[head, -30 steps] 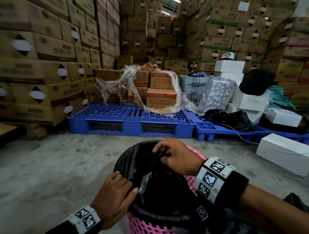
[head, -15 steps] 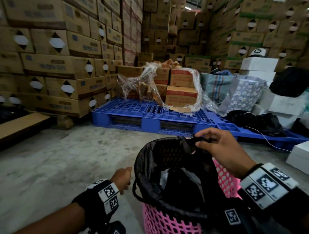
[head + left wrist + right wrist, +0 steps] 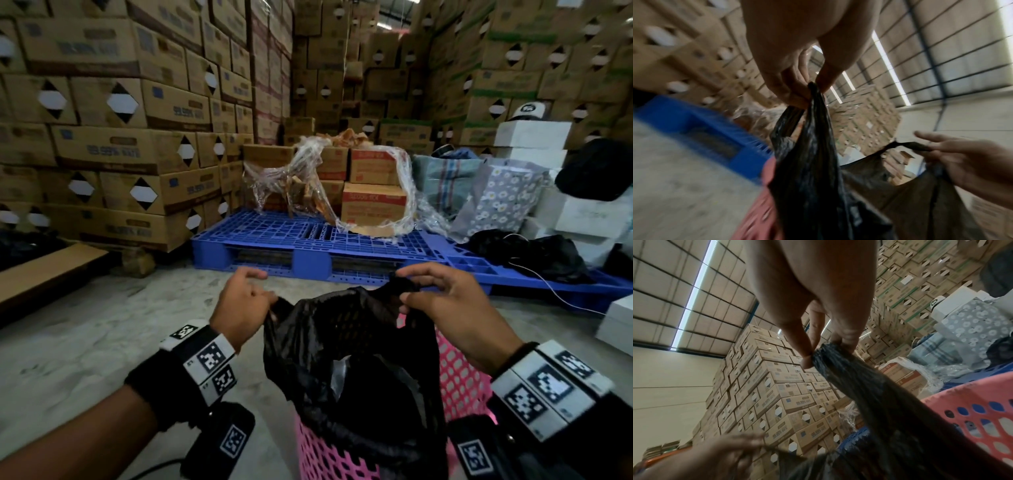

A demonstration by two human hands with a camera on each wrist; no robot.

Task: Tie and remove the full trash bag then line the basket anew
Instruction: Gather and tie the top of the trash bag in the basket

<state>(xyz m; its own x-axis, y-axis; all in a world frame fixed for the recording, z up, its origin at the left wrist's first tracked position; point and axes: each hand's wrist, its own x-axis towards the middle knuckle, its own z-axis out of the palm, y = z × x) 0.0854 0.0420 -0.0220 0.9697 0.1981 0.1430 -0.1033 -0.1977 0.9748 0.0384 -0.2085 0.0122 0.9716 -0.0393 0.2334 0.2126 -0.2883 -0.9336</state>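
A black trash bag (image 3: 346, 359) sits in a pink perforated basket (image 3: 462, 383) on the concrete floor. Its top edges are pulled up clear of the rim. My left hand (image 3: 245, 301) pinches the bag's left corner (image 3: 813, 97) between thumb and fingers. My right hand (image 3: 442, 298) pinches the right corner, gathered into a strand (image 3: 828, 356). The two hands hold the bag's mouth stretched between them. Pale rubbish shows inside the bag (image 3: 337, 375).
A blue plastic pallet (image 3: 308, 240) with wrapped cartons (image 3: 373, 202) lies just beyond the basket. Stacked cardboard boxes (image 3: 130, 147) wall the left and back. White boxes (image 3: 616, 325), bags and a dark heap (image 3: 534, 253) crowd the right. Bare concrete floor (image 3: 102, 342) spreads to the left.
My left hand rose from beside the basket and took hold of the bag's left corner. My right hand lifted its corner higher, so the bag's edges came off the rim.
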